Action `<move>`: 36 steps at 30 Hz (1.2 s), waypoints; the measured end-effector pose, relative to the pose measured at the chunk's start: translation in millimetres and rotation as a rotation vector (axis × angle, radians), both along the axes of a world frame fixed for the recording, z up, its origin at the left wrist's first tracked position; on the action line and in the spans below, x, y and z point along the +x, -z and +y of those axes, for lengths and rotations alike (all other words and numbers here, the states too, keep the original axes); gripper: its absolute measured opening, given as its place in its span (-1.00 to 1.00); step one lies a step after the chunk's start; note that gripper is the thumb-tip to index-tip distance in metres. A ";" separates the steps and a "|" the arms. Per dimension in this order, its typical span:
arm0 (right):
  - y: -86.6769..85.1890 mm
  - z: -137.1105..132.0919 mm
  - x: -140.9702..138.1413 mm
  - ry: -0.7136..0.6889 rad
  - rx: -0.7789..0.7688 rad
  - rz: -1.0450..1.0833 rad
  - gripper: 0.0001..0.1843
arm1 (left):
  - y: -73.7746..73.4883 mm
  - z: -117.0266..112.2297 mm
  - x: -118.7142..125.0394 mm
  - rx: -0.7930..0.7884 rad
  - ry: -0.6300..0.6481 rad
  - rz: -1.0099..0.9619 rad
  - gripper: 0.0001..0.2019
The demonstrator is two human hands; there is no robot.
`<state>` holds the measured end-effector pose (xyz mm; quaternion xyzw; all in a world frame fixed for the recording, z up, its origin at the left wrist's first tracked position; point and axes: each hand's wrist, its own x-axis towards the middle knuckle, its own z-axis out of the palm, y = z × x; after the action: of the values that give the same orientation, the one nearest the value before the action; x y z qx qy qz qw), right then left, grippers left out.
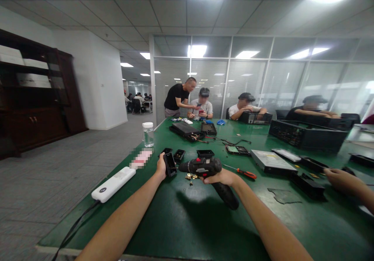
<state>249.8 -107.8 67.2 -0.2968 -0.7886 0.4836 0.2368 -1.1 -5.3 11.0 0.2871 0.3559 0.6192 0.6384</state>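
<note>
Both occupied | left grip (161,166) clasps black case (170,165) | right grip (220,177) clasps power drill (206,166)

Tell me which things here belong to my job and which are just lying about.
Belong to the job:
- power drill, right hand
- black casing, left hand
- golden pieces, probably

Apparently lying about:
- clear bottle
- white device
- orange-handled screwdriver
- silver drive

The drill (204,168) looks matt plastic, the disc drive (272,161) flat metal — the tabletop (152,233) smooth, softly glossy.
</note>
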 end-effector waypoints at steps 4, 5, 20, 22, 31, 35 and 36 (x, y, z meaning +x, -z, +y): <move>0.2 0.4 -0.1 0.002 0.003 -0.013 -0.67 | 0.1 0.4 -0.1 -0.008 0.005 -0.015 -0.67; 0.4 0.4 0.0 0.005 0.005 -0.014 -0.68 | 0.2 0.4 0.0 -0.007 0.004 -0.014 -0.67; -1.3 -0.9 0.3 0.016 0.011 -0.025 -0.69 | 6.9 6.0 -1.1 0.028 0.012 0.027 -0.63; -1.6 -1.6 0.0 0.020 0.009 -0.016 -0.66 | 8.1 7.0 -1.3 0.033 0.010 0.022 -0.63; -0.2 0.3 0.4 0.017 0.012 -0.018 -0.64 | 6.3 5.8 -0.4 0.030 -0.001 -0.002 -0.64; 1.9 1.4 1.6 0.021 0.010 -0.021 -0.65 | 5.8 5.3 -0.4 0.024 -0.008 0.008 -0.64; 1.9 1.3 1.5 0.014 0.007 -0.019 -0.65 | 6.0 5.4 -0.5 0.018 -0.008 0.008 -0.64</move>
<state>251.3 -106.5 65.3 -0.3061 -0.7903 0.4764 0.2339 -1.7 0.1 5.0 0.2939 0.3541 0.6239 0.6317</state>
